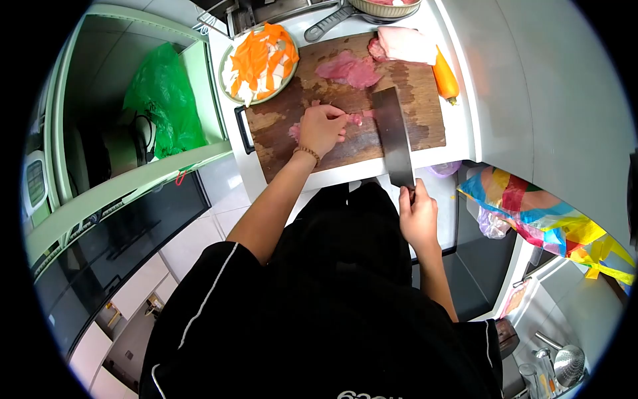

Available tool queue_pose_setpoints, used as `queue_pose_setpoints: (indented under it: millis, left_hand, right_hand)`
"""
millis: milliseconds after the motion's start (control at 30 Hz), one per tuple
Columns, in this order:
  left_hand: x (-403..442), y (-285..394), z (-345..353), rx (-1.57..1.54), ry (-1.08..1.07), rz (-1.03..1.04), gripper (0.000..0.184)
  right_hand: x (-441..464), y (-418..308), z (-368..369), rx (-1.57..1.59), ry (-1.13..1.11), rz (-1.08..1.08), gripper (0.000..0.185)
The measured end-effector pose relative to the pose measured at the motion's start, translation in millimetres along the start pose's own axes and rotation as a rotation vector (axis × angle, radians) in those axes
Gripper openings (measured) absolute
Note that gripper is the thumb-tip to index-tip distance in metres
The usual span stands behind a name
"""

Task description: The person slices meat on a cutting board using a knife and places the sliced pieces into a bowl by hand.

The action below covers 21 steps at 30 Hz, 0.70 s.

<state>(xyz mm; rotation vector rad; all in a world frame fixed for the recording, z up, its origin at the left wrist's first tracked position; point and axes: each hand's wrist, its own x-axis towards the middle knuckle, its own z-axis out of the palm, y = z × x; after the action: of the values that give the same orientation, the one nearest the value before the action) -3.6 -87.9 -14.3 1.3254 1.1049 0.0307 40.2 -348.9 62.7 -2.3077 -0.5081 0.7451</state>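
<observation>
Black shirt point(332, 299), its white lettering point(369, 395) cut off and unreadable, fills six o'clock; my left hand point(322, 128) pinches meat strips point(357, 120), my right hand point(419, 216) grips the cleaver point(394, 133).

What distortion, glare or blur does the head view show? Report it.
Head view: fisheye distortion bows the white countertop at right, corners go black; glints on the crinkled green plastic bag; the broad grey metal cleaver shows no obvious blur.
</observation>
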Motion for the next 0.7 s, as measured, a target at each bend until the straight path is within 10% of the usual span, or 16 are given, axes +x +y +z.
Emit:
queue_pose_setpoints:
  millis: [700]
  left_hand:
    - [-14, -32, -10, 0.707, 0.030, 0.478, 0.010]
  right_hand:
    - [12, -38, 68, -0.345, -0.062, -0.076, 0.019]
